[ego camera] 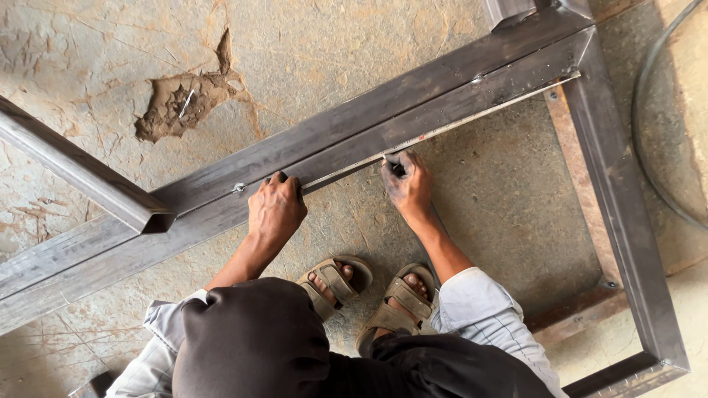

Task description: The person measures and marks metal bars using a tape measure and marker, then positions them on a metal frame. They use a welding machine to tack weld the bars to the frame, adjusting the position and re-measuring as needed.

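Left hand [274,208] lies knuckles-up on the steel frame [354,140], fingers curled over one end of a tape [442,127] & pinning it to the bar; fingertips are hidden under the hand, so the grip can't be read exactly. Right hand [408,184] sits just right of it, pinched on a small dark marker [397,168] w/ the tip at the tape edge; what kind of marker it is can't be made out, most of it is buried in the fingers.

Tape runs up & right from the left hand along the bar's inner edge to the far corner of the frame. Markings on it are too small to read.

Frame is cut off at the left and at the bottom right, so the full shape isn't in view. A second bar [81,171] crosses over it left of the left hand, open end showing, far end out of view. Another bar stub [509,9] is cropped at the top edge.

Below the hands: two sandals [369,295] on the floor [310,51], partly covered by dark cloth & knees. Up-left of the left hand the floor has a chipped hole [181,103] w/ a pale sliver in it, unclear what. A curved rim [649,140] shows far right, mostly out of view.
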The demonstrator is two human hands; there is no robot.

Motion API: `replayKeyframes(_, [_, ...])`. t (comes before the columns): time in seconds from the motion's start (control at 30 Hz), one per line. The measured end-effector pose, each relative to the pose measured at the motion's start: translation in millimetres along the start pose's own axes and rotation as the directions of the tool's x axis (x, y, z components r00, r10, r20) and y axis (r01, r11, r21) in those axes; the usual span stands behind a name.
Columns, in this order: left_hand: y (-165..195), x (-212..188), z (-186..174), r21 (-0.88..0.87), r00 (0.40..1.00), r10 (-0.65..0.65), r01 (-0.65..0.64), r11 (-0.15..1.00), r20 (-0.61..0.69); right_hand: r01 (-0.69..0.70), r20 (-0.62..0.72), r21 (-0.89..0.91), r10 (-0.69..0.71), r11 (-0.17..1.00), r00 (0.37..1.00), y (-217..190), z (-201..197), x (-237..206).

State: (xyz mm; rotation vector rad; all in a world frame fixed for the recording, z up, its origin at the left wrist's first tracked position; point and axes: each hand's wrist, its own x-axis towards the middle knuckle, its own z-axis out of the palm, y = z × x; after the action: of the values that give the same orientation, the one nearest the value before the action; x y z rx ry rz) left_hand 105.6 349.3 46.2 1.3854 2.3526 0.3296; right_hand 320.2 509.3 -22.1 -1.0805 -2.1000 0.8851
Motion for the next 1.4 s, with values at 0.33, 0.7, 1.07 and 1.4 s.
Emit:
replayKeyframes(0.33, [-2,2,4,0.005,0.999,0.024,-0.024,1.000,-0.021,-0.075,0.181,-0.237,0.120,0.969,0.976,14,-13,-5])
replayKeyframes(0.7, [-2,3,3,0.011,1.000,0.003,-0.003,1.000,0.020,0.024,0.057,-0.076,-0.020,0.997,0.998,-7,-9,1])
replayKeyframes(1.07, [1,3,0,0.020,0.999,-0.003,0.003,1.000,0.042,0.138,0.091,-0.178,-0.123,0.974,0.988,16,0,-3])
replayKeyframes(1.4, [-2,0,4,0.023,0.999,0.017,-0.018,1.000,0.033,0.190,0.332,-0.382,-0.057,0.905,0.942,35,-2,-7])
